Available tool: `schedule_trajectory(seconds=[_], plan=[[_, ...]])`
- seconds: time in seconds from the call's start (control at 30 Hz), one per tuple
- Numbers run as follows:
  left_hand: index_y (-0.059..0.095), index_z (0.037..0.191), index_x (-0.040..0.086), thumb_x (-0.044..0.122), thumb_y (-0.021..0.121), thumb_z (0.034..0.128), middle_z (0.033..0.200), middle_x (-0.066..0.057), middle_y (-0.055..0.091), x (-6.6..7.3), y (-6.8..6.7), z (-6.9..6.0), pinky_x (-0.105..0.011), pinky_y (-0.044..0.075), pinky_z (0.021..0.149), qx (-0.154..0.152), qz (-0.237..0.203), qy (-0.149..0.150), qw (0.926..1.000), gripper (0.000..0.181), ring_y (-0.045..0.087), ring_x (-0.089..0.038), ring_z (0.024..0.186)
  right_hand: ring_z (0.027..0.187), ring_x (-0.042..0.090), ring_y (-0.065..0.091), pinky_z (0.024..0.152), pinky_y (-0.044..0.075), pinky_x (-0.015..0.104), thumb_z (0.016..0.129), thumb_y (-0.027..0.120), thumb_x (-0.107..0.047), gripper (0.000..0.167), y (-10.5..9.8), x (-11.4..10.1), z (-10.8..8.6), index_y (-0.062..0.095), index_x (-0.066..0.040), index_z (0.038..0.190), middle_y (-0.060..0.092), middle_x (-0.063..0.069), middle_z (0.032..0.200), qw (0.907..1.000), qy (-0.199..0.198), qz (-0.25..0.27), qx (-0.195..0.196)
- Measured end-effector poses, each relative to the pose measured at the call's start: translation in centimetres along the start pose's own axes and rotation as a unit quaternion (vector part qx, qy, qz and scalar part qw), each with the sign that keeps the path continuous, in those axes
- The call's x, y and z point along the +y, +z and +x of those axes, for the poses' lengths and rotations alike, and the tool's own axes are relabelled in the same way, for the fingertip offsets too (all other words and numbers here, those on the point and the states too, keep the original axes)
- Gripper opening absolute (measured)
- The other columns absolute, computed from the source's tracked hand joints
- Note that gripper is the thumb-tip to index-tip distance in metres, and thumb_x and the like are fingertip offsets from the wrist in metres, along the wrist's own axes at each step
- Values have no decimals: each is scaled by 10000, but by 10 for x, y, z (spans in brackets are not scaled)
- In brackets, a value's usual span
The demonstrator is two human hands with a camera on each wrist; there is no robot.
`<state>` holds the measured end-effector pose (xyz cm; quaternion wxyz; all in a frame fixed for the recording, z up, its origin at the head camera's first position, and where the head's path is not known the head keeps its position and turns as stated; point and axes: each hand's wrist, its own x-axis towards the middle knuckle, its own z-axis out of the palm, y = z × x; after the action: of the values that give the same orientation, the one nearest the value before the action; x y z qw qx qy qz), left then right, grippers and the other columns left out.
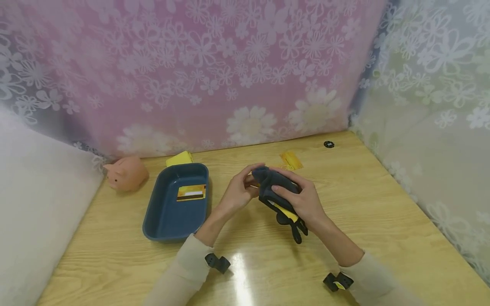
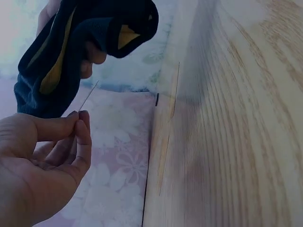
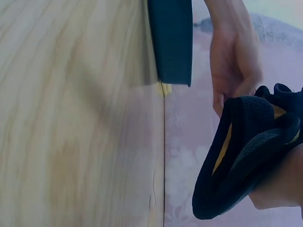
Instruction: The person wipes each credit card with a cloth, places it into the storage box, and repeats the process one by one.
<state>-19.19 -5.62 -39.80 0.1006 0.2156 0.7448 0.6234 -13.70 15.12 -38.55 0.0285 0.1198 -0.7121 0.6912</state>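
Note:
My right hand point(image 1: 308, 202) grips a dark navy fleece pouch point(image 1: 278, 187) above the table. Yellow shows in the pouch's openings, and dark strips dangle from its lower end. Close by on the pouch's left is my left hand point(image 1: 238, 193). In the left wrist view the thumb and forefinger of that hand point(image 2: 45, 161) pinch a thin, flat card-like piece point(image 2: 88, 96), seen edge-on. Its face is hidden there. The right wrist view shows the folded pouch point(image 3: 251, 142) with yellow inside its folds.
A blue tray point(image 1: 172, 219) on the left holds a gold card point(image 1: 191, 193). Behind it lies a yellow item point(image 1: 180, 158), with a pink piggy bank point(image 1: 128, 173) to its left. Another gold card point(image 1: 292, 160) and a black chip point(image 1: 329, 144) lie toward the back.

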Motion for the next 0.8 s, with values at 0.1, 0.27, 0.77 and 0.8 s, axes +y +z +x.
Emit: schedule_trajectory(seconds=[0.1,0.27,0.77,0.8], plan=[[503,1546,220,-97,631,979,1232,-101,700,2,2,1,-383,611,821,4,59,205,9998,662,720,-236,1000,1221,230,660,888,617,318,990,736,-149,454,7,1,1,650,-175,1435,604,68,1457,9999,-127,-46,-35],[502,1548,219,-58,681,966,1298,-121,665,5,1,1,-328,599,804,-50,-22,425,9991,669,716,-256,1024,1236,241,649,886,613,299,986,744,-160,438,10,2,1,668,-198,1415,620,49,1439,9992,-297,-271,56],[561,1497,284,-86,682,950,1042,-8,754,0,0,-5,-346,569,811,422,648,633,9950,672,669,-183,895,1266,259,631,903,580,224,986,747,-186,413,5,1,-3,691,-247,1390,644,26,1409,9930,-347,-1029,466],[566,1492,287,-82,692,948,1016,-7,751,0,0,-6,-350,570,818,451,674,644,9946,669,662,-182,882,1267,264,630,898,580,220,986,747,-189,412,4,1,-4,691,-250,1390,643,25,1411,9925,-350,-1064,492]])
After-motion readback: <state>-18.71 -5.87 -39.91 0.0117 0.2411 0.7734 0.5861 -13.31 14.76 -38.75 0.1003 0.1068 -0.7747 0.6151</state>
